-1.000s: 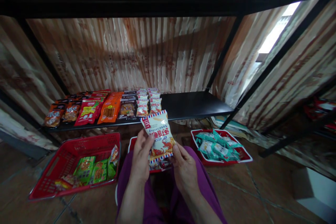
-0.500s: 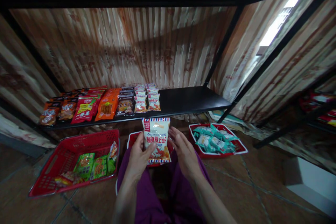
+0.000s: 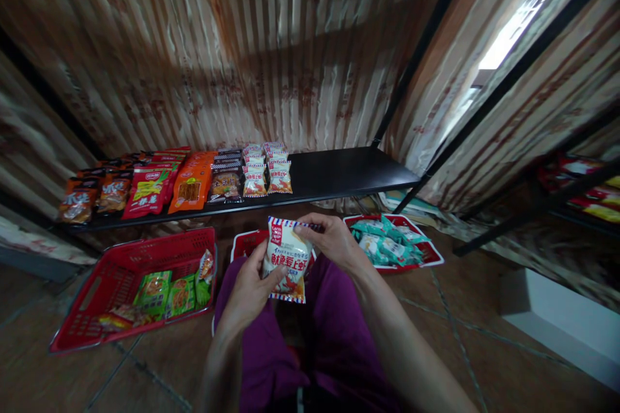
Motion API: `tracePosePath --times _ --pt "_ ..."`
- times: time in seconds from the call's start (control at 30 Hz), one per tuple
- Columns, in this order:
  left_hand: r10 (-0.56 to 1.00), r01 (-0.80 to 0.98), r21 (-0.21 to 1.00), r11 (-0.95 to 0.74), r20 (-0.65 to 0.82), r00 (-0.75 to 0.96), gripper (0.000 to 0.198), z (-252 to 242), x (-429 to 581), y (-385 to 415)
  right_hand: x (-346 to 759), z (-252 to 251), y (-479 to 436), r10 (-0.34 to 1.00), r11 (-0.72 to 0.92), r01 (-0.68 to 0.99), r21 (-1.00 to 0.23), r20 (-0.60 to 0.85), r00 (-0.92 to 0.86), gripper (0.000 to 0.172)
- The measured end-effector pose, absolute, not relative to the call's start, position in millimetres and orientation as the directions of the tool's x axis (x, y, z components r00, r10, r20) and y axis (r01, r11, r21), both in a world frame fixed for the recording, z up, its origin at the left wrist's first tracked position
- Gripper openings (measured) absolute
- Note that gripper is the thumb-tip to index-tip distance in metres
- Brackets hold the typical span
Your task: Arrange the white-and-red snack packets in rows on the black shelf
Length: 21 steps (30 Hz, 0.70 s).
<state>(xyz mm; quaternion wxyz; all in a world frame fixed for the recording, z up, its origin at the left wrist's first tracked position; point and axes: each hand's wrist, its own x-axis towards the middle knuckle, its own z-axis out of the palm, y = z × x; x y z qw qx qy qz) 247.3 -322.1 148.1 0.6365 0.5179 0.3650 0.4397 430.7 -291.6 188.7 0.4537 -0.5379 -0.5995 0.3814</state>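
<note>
A white snack bag with red lettering and striped edges is held up in front of my knees, tilted a little. My left hand grips its left side, thumb across the front. My right hand pinches the bag's upper right corner. Beyond it, matching small snack bags stand in two rows on the black shelf. Partly hidden behind the held bag and my hands is a red basket between my knees.
Brown, red and orange snack packs fill the shelf's left part. On the floor, a red basket with green packets lies left, and another basket with teal packets right. A white box stands far right; black shelf posts rise behind.
My right hand has moved up from the bag's right side to its upper right corner and taken hold there. The bag has tilted. The whole view has shifted slightly.
</note>
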Motion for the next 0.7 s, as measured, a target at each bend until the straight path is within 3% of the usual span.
tracePosePath --times 0.23,0.5,0.7 --pt "0.929 -0.211 0.969 0.127 -0.042 0.367 0.045 147.8 246.9 -322.2 421.9 176.5 -286.4 0.969 0.141 0.266 -0.954 0.187 0.158 0.025" --pt "0.922 -0.26 0.953 0.157 -0.047 0.385 0.05 140.1 239.1 -321.6 420.9 173.1 -275.1 0.967 0.105 0.282 -0.954 0.165 0.197 0.024" --pt "0.951 -0.295 0.932 0.21 -0.124 0.284 0.054 139.4 237.5 -321.4 421.7 174.8 -270.4 0.979 0.153 0.248 -0.957 0.182 0.096 0.027"
